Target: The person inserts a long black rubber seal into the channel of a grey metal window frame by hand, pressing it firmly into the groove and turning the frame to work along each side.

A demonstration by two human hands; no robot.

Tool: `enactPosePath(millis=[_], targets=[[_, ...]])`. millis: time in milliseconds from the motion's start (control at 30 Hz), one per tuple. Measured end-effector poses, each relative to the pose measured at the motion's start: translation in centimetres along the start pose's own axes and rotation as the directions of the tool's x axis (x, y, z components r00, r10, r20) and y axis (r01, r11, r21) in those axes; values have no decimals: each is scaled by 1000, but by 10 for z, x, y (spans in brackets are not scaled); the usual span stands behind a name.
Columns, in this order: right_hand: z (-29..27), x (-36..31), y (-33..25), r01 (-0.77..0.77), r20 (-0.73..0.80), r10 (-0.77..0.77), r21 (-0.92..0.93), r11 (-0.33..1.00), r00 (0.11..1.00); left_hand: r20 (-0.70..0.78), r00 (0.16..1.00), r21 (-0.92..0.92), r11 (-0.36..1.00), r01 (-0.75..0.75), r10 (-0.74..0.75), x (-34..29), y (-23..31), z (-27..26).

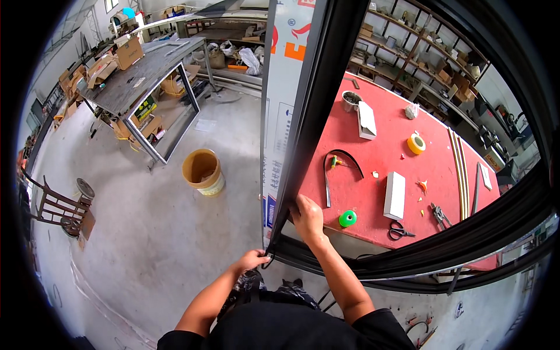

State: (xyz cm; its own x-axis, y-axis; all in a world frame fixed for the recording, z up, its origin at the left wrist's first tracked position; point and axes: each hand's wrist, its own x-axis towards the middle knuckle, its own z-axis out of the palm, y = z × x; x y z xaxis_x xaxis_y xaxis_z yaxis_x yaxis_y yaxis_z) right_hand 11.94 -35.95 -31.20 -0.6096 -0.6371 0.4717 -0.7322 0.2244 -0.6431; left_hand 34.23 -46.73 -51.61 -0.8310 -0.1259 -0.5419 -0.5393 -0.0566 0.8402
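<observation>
The black frame crosses before the red table, at its left and near edges; my right hand curls against the frame's upright, its grip hidden; my left hand pinches a thin black strip by the frame's near-left corner.

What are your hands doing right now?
Left hand: closed, pinching a thin black strip.
Right hand: curled against the dark frame; whether it's holding anything can't be told.

The right hand hides its fingertips! Black frame cropped at twelve o'clock; shelf goods at two, too small to tell.
</observation>
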Motion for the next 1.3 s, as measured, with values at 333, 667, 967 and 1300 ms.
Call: enactPosePath(millis=[333,667,967,1300], targets=[[12,-14,13,1,35,-1,0,1000,999,-258,966,434,897,85,34,-56,-98,-59],[21,-24,21,-23,66,24,-27,999,998,-448,877,527,742,414,-171,-123,-140,-81],[34,-30,28,-59,142,63,-32,998,988,-497,853,156,951,267,-158,-125,-82,-26],[56,-52,45,17,138,-8,-64,998,990,-384,915,449,891,68,123,-115,38,69]])
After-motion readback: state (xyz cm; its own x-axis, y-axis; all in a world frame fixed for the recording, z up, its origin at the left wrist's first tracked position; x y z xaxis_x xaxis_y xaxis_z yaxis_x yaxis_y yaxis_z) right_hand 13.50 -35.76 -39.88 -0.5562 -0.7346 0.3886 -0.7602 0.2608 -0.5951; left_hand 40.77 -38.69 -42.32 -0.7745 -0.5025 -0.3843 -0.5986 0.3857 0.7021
